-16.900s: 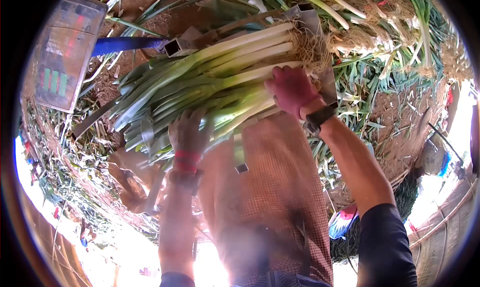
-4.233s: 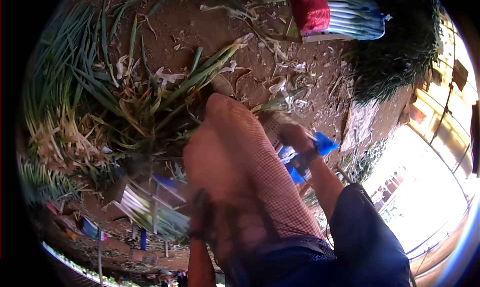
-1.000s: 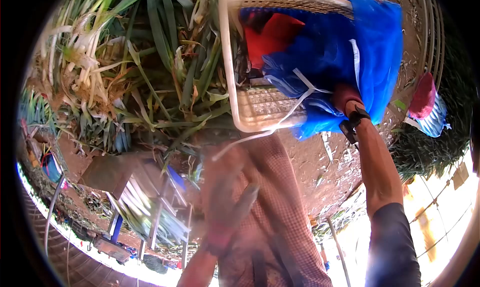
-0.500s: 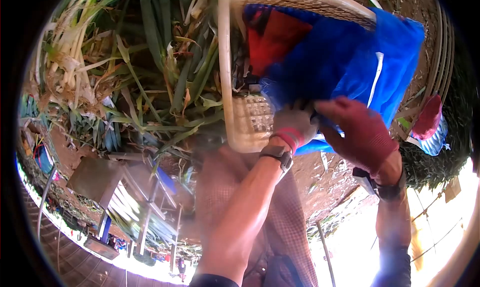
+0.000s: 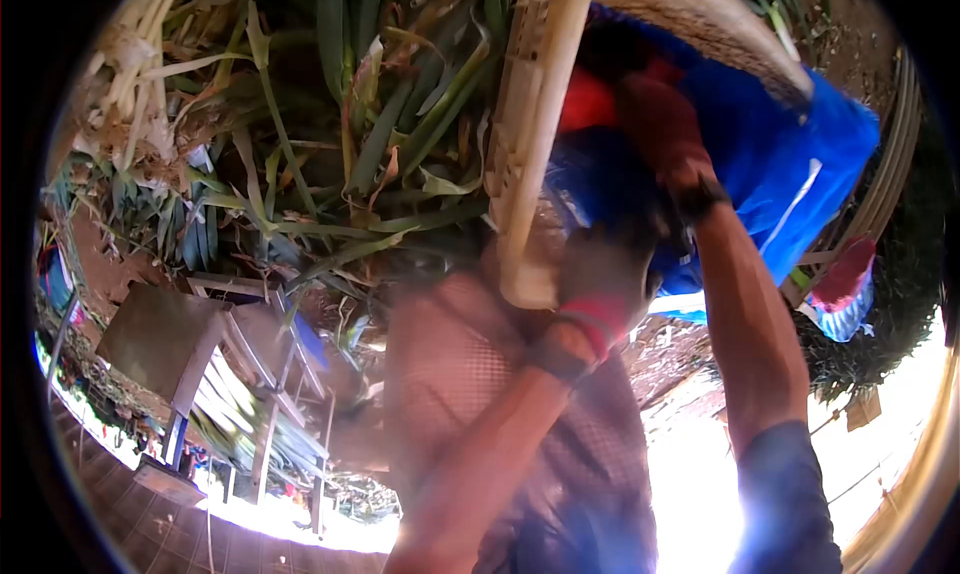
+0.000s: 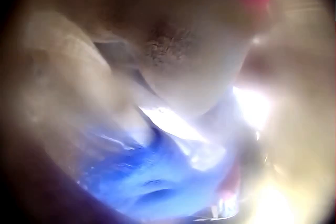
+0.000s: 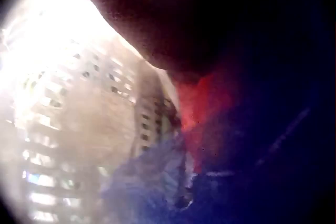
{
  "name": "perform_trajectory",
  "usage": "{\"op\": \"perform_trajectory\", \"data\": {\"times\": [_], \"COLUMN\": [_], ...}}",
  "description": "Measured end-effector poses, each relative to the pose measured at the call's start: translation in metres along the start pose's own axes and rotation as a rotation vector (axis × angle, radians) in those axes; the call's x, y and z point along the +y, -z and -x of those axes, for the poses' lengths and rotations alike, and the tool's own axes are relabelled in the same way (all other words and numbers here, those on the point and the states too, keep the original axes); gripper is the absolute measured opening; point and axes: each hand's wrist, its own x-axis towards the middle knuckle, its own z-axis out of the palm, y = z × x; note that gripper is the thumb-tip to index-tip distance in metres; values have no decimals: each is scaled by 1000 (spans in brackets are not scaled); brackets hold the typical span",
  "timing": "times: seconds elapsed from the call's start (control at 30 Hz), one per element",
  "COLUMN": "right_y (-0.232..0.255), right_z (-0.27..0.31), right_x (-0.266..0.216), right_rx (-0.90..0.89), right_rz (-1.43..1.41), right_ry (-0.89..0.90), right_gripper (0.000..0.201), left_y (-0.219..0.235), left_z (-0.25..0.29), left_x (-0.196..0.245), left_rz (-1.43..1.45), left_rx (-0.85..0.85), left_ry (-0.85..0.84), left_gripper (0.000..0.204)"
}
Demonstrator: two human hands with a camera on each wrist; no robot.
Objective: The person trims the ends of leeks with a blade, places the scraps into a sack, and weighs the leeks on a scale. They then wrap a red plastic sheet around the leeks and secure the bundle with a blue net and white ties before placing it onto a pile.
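Note:
A cream plastic basket (image 5: 545, 124) tilts in front of the person, with blue mesh bag material (image 5: 800, 164) lining it and hanging over its right side. My right hand (image 5: 662, 124), in a maroon glove, reaches down inside beside red material (image 5: 587, 106); its fingertips are hidden. At the near side of the basket, my left hand (image 5: 605, 279) in a grey glove with a pink cuff is blurred against the blue mesh. Blue material (image 6: 152, 182) lies below that hand in the left wrist view. The right wrist view shows the dark glove above red material (image 7: 202, 106).
Leeks with roots (image 5: 125, 94) and loose leaves (image 5: 390, 144) cover the ground at left. A metal stand (image 5: 160, 339) bearing leeks (image 5: 225, 389) is at lower left. A red-and-blue bag (image 5: 845, 289) of leeks lies at right. The person's checked lap (image 5: 460, 374) is below.
Earlier my hands were on leeks at the stand; now they are at the basket. In the last half second, the basket has tilted and my right hand has gone deeper toward the red material.

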Motion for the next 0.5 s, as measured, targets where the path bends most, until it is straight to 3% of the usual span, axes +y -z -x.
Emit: {"op": "perform_trajectory", "data": {"times": [0.03,0.1,0.13,0.23,0.27,0.43,0.5], "right_y": [20,74,96,139,141,125,102], "right_z": [24,73,97,147,154,102,54], "right_x": [0,-13,-20,-31,-33,-36,-38], "right_rx": [105,261,253,218,168,303,355], "right_rz": [-113,-411,-536,-740,-775,-490,-290], "right_ry": [57,105,88,102,16,91,360], "right_gripper": [24,22,16,15,17,19,22], "left_y": [10,29,44,94,109,135,121], "left_z": [7,31,44,87,98,153,169], "left_x": [9,27,36,50,52,19,12], "left_rz": [4,248,241,445,520,279,233], "left_rx": [13,203,205,245,259,198,166], "left_ry": [-6,-22,-30,281,423,447,468], "left_gripper": [39,40,40,34,31,36,37]}}
